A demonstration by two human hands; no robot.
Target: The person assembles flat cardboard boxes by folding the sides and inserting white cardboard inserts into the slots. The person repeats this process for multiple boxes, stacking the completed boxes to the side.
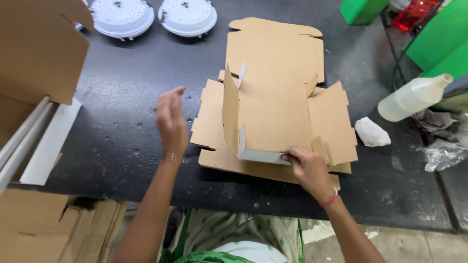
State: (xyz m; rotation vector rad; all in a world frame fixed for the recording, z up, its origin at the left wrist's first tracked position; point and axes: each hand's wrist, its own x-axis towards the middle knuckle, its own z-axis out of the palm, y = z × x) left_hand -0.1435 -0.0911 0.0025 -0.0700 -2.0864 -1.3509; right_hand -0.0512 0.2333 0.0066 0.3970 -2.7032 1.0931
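Currently the right hand (pixel 308 165) pinches the near flap of a flat cardboard box blank (pixel 273 112), half folded on a dark table (pixel 122 126); the left hand (pixel 170 122) hovers open beside it, holding nothing. Unsupported, the raised left wall might flop back. A capped plastic bottle (pixel 414 97) lies nearby, contents unclear.
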